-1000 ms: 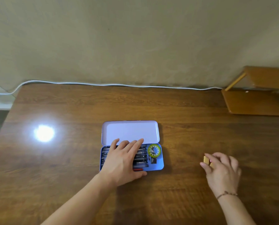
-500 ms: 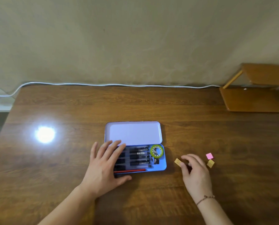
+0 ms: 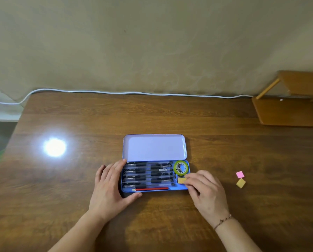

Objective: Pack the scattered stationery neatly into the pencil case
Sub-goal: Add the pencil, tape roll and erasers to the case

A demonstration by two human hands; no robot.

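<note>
The pencil case (image 3: 154, 148), a blue tin with its lid laid open toward the wall, sits mid-table on the wooden desk (image 3: 170, 117) in front of me. I see a row of black pens (image 3: 148, 172) filling the tray, a red pencil (image 3: 151, 188) along its near edge, and a green tape roll (image 3: 180, 167) in the far right corner. My left hand (image 3: 110, 188) rests flat against the case's left end, fingers straight, thumb along the near wall. My right hand (image 3: 204, 190) pinches a small tan eraser (image 3: 181, 180) at the tray's right end, just below the tape roll. Well to the right, a pink eraser (image 3: 240, 174) and another tan eraser (image 3: 241, 183) lie nearly touching on the desk. A white cable (image 3: 133, 92) runs along the wall, and a wooden stand (image 3: 294, 104) sits at far right.
</note>
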